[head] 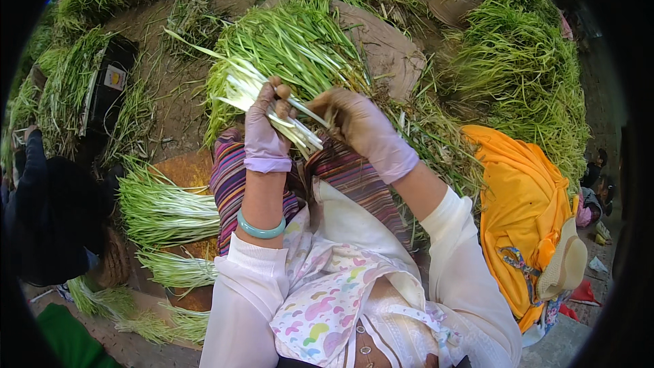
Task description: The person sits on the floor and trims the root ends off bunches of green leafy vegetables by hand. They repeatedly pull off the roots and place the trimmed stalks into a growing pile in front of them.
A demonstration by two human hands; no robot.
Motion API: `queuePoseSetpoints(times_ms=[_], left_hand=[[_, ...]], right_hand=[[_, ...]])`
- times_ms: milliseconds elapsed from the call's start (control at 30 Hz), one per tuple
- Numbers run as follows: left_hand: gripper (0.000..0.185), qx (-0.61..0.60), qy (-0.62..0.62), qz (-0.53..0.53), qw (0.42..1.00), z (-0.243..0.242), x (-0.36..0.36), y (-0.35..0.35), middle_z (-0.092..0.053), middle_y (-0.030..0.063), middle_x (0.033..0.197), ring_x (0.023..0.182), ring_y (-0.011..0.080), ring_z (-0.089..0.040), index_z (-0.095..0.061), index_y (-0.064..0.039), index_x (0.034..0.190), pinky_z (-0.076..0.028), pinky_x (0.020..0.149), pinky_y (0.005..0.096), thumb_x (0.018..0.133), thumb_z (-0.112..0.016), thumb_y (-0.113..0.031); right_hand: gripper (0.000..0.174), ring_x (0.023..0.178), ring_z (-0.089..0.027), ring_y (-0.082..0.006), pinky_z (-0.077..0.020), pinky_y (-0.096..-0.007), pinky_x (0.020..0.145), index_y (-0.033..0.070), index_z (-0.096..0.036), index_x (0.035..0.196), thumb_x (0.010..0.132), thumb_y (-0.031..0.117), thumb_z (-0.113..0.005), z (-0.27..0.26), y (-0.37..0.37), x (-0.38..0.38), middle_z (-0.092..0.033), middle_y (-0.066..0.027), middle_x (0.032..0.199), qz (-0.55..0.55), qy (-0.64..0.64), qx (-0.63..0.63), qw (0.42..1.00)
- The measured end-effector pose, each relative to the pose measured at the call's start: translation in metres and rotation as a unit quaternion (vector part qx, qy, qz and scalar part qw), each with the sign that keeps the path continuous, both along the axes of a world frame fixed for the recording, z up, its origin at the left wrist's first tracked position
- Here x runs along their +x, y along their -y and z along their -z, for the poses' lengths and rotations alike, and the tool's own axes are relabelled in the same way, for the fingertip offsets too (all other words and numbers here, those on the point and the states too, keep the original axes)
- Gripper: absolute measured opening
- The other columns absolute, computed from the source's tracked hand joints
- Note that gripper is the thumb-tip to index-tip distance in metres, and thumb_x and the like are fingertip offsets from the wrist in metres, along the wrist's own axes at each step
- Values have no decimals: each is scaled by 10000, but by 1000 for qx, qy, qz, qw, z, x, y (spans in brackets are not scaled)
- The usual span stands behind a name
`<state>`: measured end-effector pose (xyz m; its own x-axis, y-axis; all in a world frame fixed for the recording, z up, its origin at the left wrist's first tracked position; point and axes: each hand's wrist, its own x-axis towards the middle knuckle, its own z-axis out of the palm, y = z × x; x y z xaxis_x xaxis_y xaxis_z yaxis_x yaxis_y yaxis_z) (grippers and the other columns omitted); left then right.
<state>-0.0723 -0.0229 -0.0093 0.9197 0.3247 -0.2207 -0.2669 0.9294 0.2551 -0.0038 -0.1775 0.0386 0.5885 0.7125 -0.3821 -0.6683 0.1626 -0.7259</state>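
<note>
My left hand (268,117), in a thin soiled purple glove with some fingertips showing, is closed around a small bunch of white-stemmed leafy stalks (240,84). Close to its right, my gloved right hand (352,117) has its fingers bent at the lower end of one white stalk (314,114); motion blurs them, and whether they grip it is unclear. Behind both hands lies a large heap of green stalks (296,36), its root ends towards the right. Striped cloth (230,174) covers my legs below the hands.
Sorted bundles (168,214) lie on a rusty board (186,166) at left. A person in dark clothing (56,214) sits beyond them, near a black crate (107,84). An orange cloth bundle (516,204) and a woven hat (564,260) are at right, below a tall green pile (516,71).
</note>
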Motion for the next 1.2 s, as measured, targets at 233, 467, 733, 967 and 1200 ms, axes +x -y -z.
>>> queuePoseSetpoints(times_ms=[233, 467, 733, 967, 1200], left_hand=[[179, 16, -119, -99, 988, 2, -1, -21, -599, 15, 743, 470, 83, -506, -555, -64, 1010, -439, 487, 251, 950, -517, -229], [147, 29, -118, -145, 982, -4, -7, -37, -609, 10, 747, 441, 70, -466, -568, -80, 957, -413, 484, 244, 951, -514, -216], [146, 33, -98, -62, 993, -3, -1, -14, -639, 40, 820, 478, 74, -535, -565, -70, 1008, -450, 479, 219, 938, -531, -194], [291, 116, -151, -120, 974, -19, -6, -22, -628, 75, 1016, 816, 148, -615, -597, -55, 1104, -533, 649, 248, 868, -646, -217], [220, 83, -146, -123, 978, -19, -1, -21, -663, 80, 866, 423, 49, -447, -566, -32, 1061, -370, 407, 183, 894, -614, -168]], right_hand=[[329, 466, -359, -68, -342, -218, 485, 32, -559, 854, 933, 351, -536, -15, 128, -4, -408, 26, 543, -111, 125, -148, 975], [272, 637, -594, -275, -464, -361, 612, 21, -627, 1018, 868, 239, -564, 29, 258, 25, -641, -128, 734, -321, 422, -697, 482], [251, 879, -635, -236, -491, -356, 749, 31, -590, 1106, 871, 119, -589, -30, 87, -2, -645, -141, 991, 78, 734, -331, 588], [281, 851, -643, -313, -507, -364, 731, 37, -612, 1036, 889, 275, -596, -10, 36, -29, -653, -151, 966, -106, 440, -278, 847], [264, 573, -605, -182, -469, -338, 526, 28, -622, 921, 931, 284, -557, -5, 28, -53, -642, -70, 694, -233, 582, -298, 720]])
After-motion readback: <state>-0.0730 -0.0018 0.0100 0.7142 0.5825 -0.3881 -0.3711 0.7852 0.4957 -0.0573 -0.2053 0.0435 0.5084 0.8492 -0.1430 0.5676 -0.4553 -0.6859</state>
